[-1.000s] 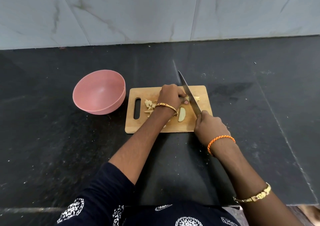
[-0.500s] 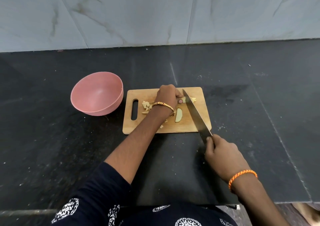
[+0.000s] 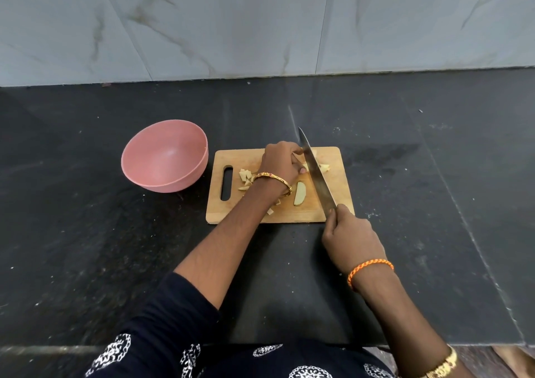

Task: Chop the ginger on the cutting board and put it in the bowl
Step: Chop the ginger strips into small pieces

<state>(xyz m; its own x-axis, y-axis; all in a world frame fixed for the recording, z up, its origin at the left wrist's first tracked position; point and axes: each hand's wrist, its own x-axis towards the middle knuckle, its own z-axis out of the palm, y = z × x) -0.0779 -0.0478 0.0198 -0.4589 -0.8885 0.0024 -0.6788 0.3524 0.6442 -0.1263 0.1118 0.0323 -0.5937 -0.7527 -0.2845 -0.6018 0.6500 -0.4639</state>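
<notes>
Countertop, black stone, carrying everything listed. Bowl, pink, just left of the board, apparently holding no ginger yet. Cutting board, wood, handle slot toward the bowl. Knife, long blade running from near right to far left, tip past the far edge. Right hand, off the near right corner, clenched round the knife handle. Left hand, fingers curled down, pinning the ginger piece at the far edge; blade crosses this piece just right of the fingertips, so the cut falls close beside them. Loose slice, pale, crescent-shaped, lying lengthwise mid-board. Chopped bits, small, pale yellow, irregular, clustered left of the wrist.
</notes>
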